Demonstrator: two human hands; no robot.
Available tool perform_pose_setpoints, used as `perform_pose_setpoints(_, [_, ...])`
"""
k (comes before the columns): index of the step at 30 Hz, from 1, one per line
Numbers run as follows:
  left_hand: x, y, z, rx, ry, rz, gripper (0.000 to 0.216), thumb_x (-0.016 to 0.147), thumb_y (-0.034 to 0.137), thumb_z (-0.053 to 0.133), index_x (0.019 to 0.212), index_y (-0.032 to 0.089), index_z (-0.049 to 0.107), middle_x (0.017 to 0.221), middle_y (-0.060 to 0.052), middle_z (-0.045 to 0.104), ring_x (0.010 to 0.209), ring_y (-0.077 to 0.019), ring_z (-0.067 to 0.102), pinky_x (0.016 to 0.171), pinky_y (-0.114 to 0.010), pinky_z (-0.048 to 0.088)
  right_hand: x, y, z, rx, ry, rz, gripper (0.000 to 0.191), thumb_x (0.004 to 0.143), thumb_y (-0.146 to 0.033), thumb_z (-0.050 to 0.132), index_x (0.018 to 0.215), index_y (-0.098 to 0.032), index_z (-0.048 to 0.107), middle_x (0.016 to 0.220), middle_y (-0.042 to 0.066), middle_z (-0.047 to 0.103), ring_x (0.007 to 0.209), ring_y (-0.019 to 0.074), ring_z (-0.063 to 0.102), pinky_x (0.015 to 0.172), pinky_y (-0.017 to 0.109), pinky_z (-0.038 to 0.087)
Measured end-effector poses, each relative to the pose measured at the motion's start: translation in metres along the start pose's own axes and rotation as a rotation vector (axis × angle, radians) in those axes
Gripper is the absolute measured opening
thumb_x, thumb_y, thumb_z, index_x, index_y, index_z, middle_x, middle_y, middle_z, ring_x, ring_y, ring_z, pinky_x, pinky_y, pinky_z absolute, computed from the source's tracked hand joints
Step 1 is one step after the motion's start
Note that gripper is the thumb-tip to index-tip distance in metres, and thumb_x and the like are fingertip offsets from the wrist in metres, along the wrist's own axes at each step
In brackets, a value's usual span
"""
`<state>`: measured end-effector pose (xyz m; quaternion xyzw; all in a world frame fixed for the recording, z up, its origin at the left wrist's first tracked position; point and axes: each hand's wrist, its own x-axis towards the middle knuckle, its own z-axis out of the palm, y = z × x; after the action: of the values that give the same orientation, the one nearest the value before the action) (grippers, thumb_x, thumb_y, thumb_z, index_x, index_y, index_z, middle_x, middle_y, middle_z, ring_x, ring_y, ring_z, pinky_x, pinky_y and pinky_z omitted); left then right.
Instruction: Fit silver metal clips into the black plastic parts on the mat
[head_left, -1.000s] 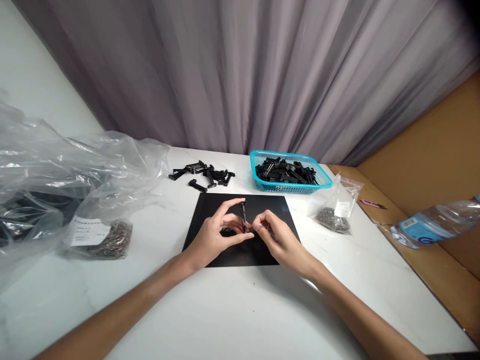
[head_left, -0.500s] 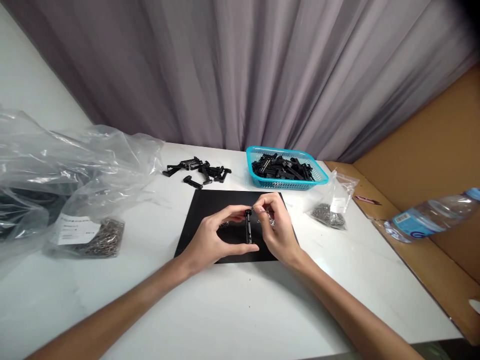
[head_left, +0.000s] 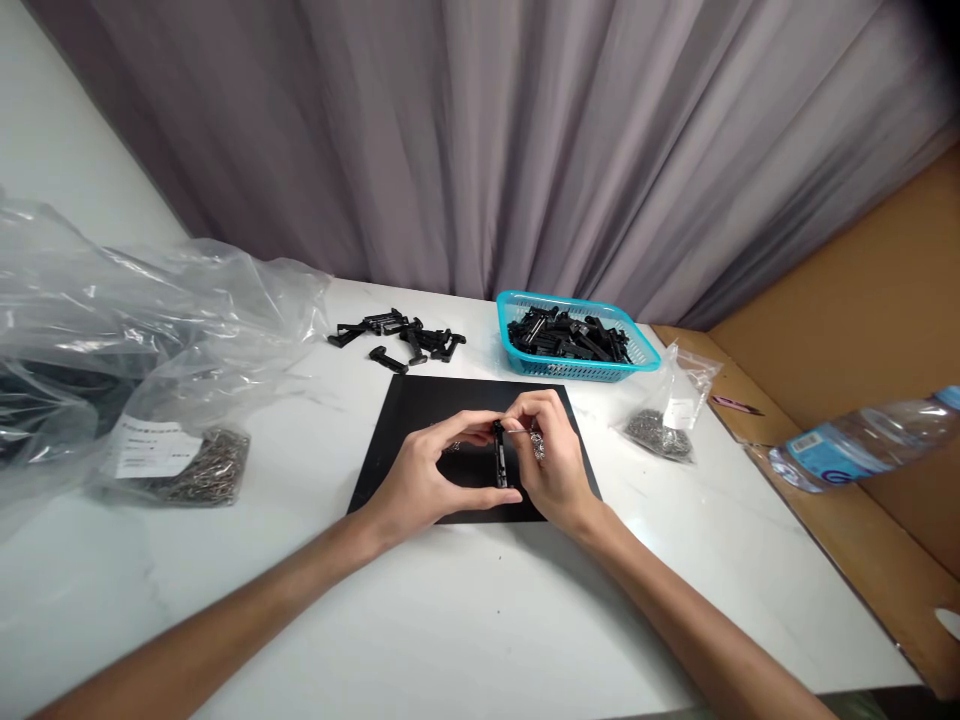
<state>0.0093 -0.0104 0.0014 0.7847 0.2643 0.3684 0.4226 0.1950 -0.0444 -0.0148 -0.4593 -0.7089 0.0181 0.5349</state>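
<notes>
Over a black mat point(head_left: 427, 395), my left hand point(head_left: 420, 478) grips a slim black plastic part point(head_left: 501, 462) upright between its thumb below and its fingers above. My right hand point(head_left: 559, 465) is closed at the top end of that part, thumb and forefinger pinched together. A thin metal pin point(head_left: 517, 431) shows at those fingertips, lying level against the part's upper end. Small shiny metal pieces point(head_left: 537, 446) lie on the mat, partly hidden behind my right hand. A few more show through the gap beside my left fingers.
A blue basket point(head_left: 652, 362) of black parts stands at the back, with loose black parts point(head_left: 431, 343) to its left. Bags of small metal pieces lie left point(head_left: 214, 470) and right point(head_left: 660, 435). Large clear plastic point(head_left: 247, 290) covers the left; a water bottle point(head_left: 847, 445) lies right.
My right fingertips have come slightly lower against the top of the black part, and the thin pin now shows level there. My left hand keeps its grip almost unmoved.
</notes>
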Motion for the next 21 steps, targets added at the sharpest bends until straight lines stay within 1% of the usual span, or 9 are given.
perform_pose_setpoints(6, [0.0002, 0.0012, 0.0002, 0.006, 0.019, 0.001, 0.069, 0.069, 0.035, 0.095, 0.13, 0.025, 0.065, 0.118, -0.002, 0.076, 0.108, -0.0216, 0.073, 0.102, -0.037, 0.06, -0.002, 0.0033, 0.0012, -0.163, 0.022, -0.122, 0.008, 0.105, -0.015, 0.049, 0.107, -0.022, 0.052, 0.1, 0.007, 0.06, 0.082, 0.0164, 0.063, 0.066, 0.029, 0.055])
perform_pose_setpoints(12, [0.0, 0.0003, 0.0007, -0.013, 0.019, 0.004, 0.066, 0.07, 0.034, 0.094, 0.128, 0.026, 0.065, 0.117, -0.001, 0.076, 0.107, -0.0202, 0.073, 0.102, -0.036, 0.06, -0.0018, 0.0061, 0.0007, -0.299, 0.05, -0.217, 0.007, 0.106, -0.017, 0.051, 0.11, -0.021, 0.054, 0.1, 0.008, 0.065, 0.079, 0.0167, 0.067, 0.064, 0.028, 0.056])
perform_pose_setpoints(16, [-0.0005, 0.0002, 0.0002, -0.002, 0.035, -0.012, 0.066, 0.069, 0.034, 0.095, 0.128, 0.025, 0.066, 0.115, -0.002, 0.077, 0.105, -0.021, 0.073, 0.1, -0.037, 0.061, -0.0031, 0.0065, -0.0026, -0.276, 0.026, -0.247, 0.012, 0.104, -0.016, 0.053, 0.114, -0.022, 0.059, 0.101, 0.008, 0.069, 0.082, 0.0172, 0.07, 0.068, 0.029, 0.058])
perform_pose_setpoints(21, [-0.0011, -0.0026, 0.001, 0.036, 0.06, -0.031, 0.07, 0.067, 0.037, 0.096, 0.129, 0.023, 0.066, 0.114, -0.003, 0.077, 0.102, -0.0215, 0.073, 0.099, -0.038, 0.062, -0.0047, 0.0027, -0.0055, -0.172, 0.036, -0.177, 0.014, 0.101, -0.015, 0.061, 0.109, -0.023, 0.068, 0.099, 0.007, 0.072, 0.085, 0.0189, 0.072, 0.071, 0.033, 0.061])
